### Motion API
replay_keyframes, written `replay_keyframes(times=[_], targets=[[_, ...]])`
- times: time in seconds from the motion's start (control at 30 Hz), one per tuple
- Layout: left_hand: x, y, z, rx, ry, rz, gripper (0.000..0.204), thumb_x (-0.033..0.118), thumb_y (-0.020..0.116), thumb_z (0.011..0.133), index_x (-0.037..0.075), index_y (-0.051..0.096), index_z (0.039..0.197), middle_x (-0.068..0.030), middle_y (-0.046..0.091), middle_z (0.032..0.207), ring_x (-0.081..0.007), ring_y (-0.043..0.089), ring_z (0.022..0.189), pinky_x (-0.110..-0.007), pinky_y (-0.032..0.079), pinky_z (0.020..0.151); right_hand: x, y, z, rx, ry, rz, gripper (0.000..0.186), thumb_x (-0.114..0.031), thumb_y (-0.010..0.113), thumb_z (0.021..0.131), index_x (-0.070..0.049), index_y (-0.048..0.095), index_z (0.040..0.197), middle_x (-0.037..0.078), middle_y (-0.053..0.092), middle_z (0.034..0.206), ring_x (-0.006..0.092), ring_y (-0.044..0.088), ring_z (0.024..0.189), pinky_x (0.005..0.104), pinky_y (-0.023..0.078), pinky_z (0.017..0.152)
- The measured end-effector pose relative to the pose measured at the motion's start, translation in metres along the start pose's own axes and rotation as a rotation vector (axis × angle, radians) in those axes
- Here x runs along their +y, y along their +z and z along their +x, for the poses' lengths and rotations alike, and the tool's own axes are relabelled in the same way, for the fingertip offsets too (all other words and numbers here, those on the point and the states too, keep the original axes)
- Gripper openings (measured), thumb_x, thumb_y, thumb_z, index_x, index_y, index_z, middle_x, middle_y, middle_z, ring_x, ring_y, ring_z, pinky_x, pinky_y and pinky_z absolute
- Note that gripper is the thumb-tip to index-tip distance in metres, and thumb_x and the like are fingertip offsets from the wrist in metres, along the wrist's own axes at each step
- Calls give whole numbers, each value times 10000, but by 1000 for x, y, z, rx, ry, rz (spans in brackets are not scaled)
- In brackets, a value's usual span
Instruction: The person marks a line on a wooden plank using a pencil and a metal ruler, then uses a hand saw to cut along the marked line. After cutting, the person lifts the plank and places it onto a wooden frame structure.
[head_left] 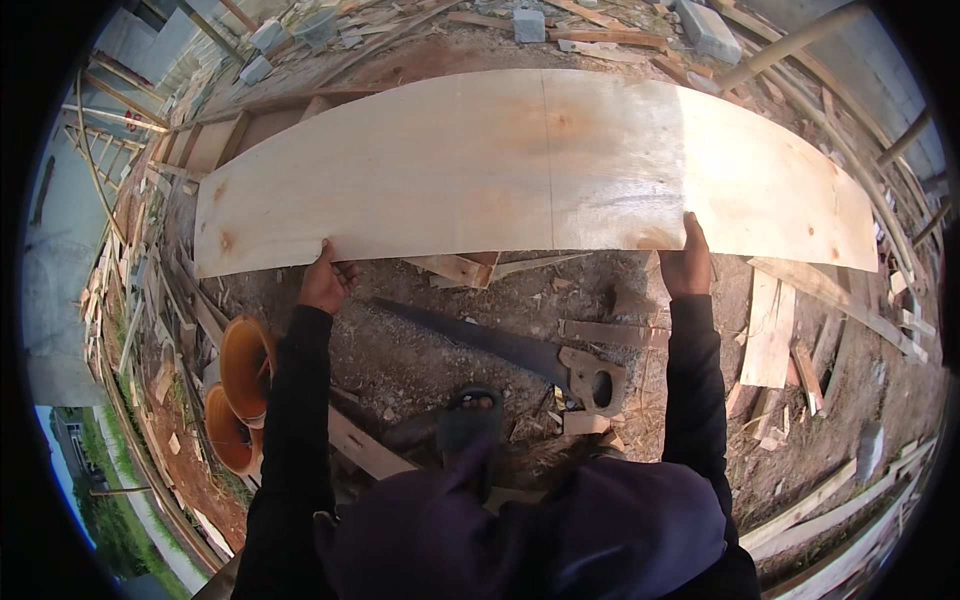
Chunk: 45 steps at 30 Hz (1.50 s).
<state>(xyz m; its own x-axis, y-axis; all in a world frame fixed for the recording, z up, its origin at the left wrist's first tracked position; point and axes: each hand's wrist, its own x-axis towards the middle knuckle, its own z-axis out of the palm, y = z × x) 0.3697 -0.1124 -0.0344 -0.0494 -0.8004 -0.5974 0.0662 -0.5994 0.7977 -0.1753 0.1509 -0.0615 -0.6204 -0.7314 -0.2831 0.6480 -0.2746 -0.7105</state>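
A long pale plywood panel [440,165] stretches across the upper middle, held by its near edge, with a thin dark line across its face near the center. My left hand [324,275] grips that edge left of center, thumb on top and fingers curled beneath. My right hand [686,262] grips the same edge further right, thumb on the face and fingers hidden behind. Below the panel, a handsaw [470,340] with a wooden handle [590,380] lies on the dirt between my forearms.
Two orange round containers [244,365] sit left of my left forearm. My sandaled foot [470,410] shows below. Wood offcuts [768,325] lie scattered around. Grey blocks [528,25] and wooden poles [780,50] are at the back, with a timber frame [205,140] at upper left.
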Motion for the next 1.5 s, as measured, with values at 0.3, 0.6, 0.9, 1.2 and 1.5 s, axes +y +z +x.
replay_keyframes(times=[0.3,0.6,0.9,1.2,1.5], targets=[[15,9,-23,51,105,98,533,606,537,1023,87,616,1113,-42,615,822,-193,615,734,-361,491,670,22,-7,-84,113,216,-425,475,-425,594,1036,-107,562,1387,40,652,1086,181,639,924,326,509,756],[11,15,-10,110,104,5,534,593,516,1035,87,599,1184,-64,614,903,-209,610,766,-385,493,694,77,-74,-250,56,-514,-1677,387,-242,731,896,-89,655,1244,163,652,1132,381,633,1030,473,536,869],[-10,37,-15,347,150,155,785,742,563,929,52,541,1302,-114,574,957,-241,613,788,-408,491,663,97,-74,-261,119,-103,-1750,654,-395,738,886,-72,506,1405,206,613,1151,404,581,1111,489,484,948],[8,33,-32,251,38,235,795,695,611,930,87,476,1425,-146,532,1114,-294,627,900,-476,490,781,62,-51,-229,189,-42,-1392,505,-333,766,822,5,524,1110,230,659,940,439,650,893,494,531,799],[-8,0,-43,220,19,350,856,688,652,898,153,400,1516,-149,521,1223,-297,566,1023,-483,444,865,-23,-63,-273,-112,232,-774,224,-106,760,841,22,709,1018,76,725,911,136,641,777,313,518,710]])
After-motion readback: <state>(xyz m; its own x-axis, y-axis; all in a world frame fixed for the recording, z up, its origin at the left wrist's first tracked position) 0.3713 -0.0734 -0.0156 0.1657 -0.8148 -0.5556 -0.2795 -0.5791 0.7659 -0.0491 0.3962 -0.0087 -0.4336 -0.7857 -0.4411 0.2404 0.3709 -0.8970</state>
